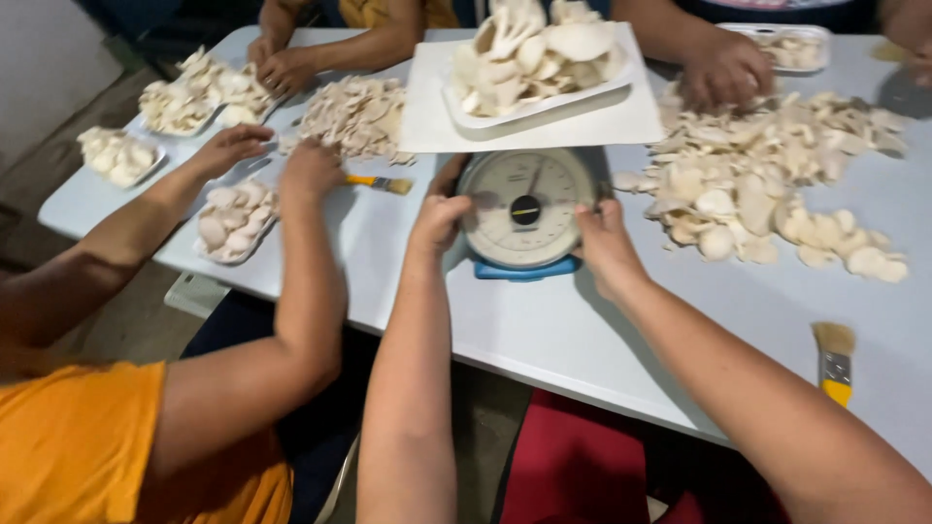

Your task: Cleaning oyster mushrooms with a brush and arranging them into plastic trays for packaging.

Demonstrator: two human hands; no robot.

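Note:
A round dial kitchen scale (525, 211) with a blue base stands on the pale table (544, 330). On its white square platform sits a white tray (544, 102) heaped with pale oyster mushrooms (534, 49). My left hand (439, 215) grips the scale's left side. My right hand (604, 238) grips its right side. Both hands are closed on the scale body, below the platform.
A large loose mushroom pile (767, 184) lies to the right, a smaller pile (354, 116) at the left. Several filled trays (236, 221) sit at the left. Two yellow-handled brushes (833, 361) (381, 182) lie on the table. Other people's hands (723, 70) (311, 170) work around it.

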